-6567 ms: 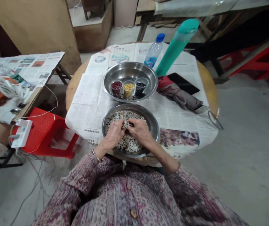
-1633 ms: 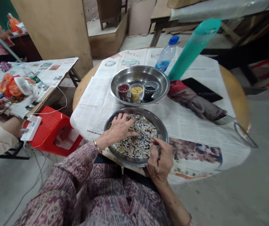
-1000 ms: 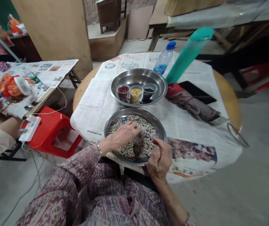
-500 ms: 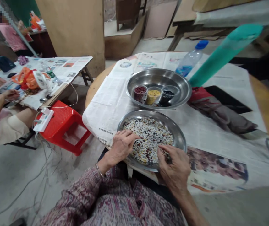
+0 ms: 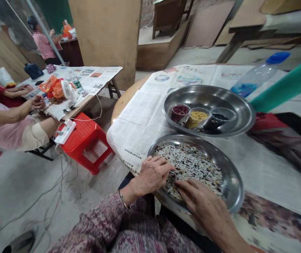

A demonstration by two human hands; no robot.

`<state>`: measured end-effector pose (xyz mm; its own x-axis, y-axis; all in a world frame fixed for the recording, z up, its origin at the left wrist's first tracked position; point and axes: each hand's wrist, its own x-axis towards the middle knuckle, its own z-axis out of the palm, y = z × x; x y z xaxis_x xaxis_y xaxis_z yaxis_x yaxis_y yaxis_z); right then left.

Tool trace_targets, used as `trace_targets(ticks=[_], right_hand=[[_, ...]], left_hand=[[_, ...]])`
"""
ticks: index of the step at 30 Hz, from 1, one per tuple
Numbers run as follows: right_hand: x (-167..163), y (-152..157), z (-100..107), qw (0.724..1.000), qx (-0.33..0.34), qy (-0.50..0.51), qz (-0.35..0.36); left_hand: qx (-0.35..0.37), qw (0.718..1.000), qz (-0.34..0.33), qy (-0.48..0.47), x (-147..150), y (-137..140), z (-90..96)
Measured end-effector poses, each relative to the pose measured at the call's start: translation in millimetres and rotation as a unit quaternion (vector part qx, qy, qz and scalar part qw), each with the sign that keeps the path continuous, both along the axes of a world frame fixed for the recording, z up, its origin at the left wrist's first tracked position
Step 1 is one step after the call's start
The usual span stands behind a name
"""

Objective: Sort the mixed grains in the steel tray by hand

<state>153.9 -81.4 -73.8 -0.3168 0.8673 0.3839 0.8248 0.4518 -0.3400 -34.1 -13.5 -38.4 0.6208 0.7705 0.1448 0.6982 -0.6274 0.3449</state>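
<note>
Left hand (image 5: 150,177), right hand (image 5: 205,203) close together over near steel basin (image 5: 233,184) of mixed grains (image 5: 192,163). Far basin (image 5: 241,109) holds red-grain cup (image 5: 180,113), yellow-grain cup (image 5: 196,119), black-grain cup (image 5: 217,120). Blue-capped bottle (image 5: 260,78) just behind.

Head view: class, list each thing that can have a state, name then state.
Left hand: at the mixed grains
Right hand: at the grains too
Near basin: uncovered, holding the grains
Red-filled cup: lidless
Yellow-filled cup: lidless
Dark-filled cup: contents below rim
Far basin: uncovered, holding these cups
Bottle: capped
White fan: running or not, unclear
Red stool: upright
</note>
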Motion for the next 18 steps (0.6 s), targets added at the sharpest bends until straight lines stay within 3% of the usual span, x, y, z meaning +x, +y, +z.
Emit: trace_targets(ticks=[8,12,15,18], right_hand=[[22,19,4,0.997,0.047,-0.038,-0.037],[29,41,8,0.989,0.071,-0.066,-0.113],[27,45,9,0.979,0.038,-0.107,-0.171],[16,35,11,0.987,-0.008,-0.072,-0.145]], left_hand=[[0.006,1.000,0.000,-0.013,-1,-1,-0.7],[0.000,1.000,-0.006,0.002,-1,0,-0.9],[-0.001,1.000,-0.007,0.001,-1,1,-1.1],[-0.007,1.000,-0.005,-0.006,-1,1,-0.9]])
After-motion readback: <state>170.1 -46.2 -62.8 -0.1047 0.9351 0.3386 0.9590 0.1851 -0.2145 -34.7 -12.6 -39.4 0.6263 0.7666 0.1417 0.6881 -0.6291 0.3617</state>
